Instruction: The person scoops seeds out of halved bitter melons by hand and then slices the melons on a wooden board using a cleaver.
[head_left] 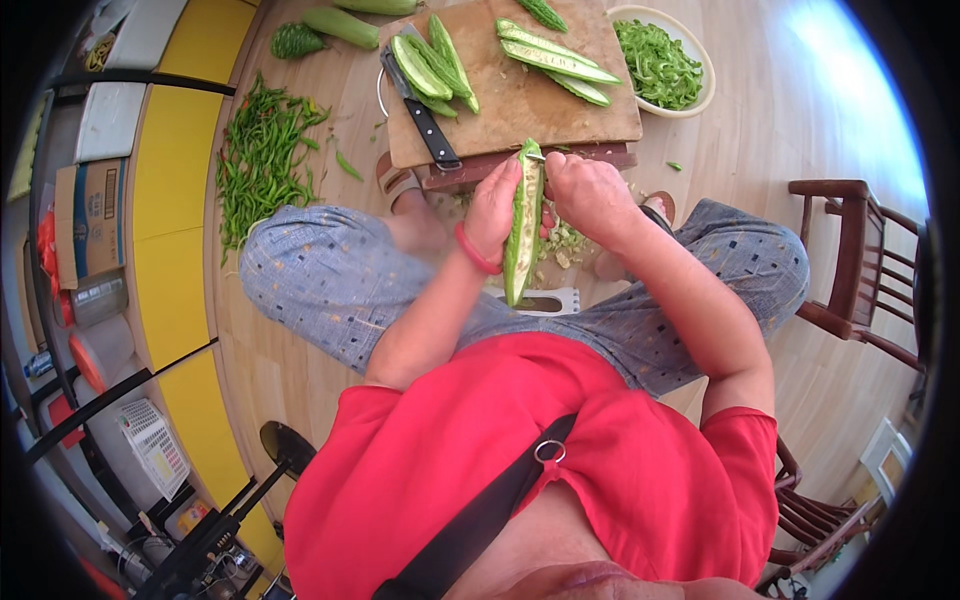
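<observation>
The pale wooden floor (300, 370) carries everything here, and you sit low over it with your knees apart. Ahead of you lies the wooden cutting board (520, 95), with several halved bitter gourds (555, 60) resting cut side up and a black-handled cleaver (425, 115) along its left side. To your left a heap of green chillies (262, 155) is spread on the floor; beyond the board's right corner stands a cream bowl (700, 95) of sliced greens.

Your left hand (493, 212) is closed around the bitter gourd half (524, 235), holding it upright between your knees, just in front of the board's near edge. Your right hand (590, 195) is curled shut at the gourd's upper end, seemingly on a small scraping tool; only a metal tip (537, 156) shows, so what it is I cannot tell.

Keep the left grip firm but low, fingers clear of the open channel. Draw the scraper along the hollow in one long pull, angled away from your thumb, so the pith and seeds drop onto the scraps (565, 243) beneath. Press lightly: the flesh is thin.
</observation>
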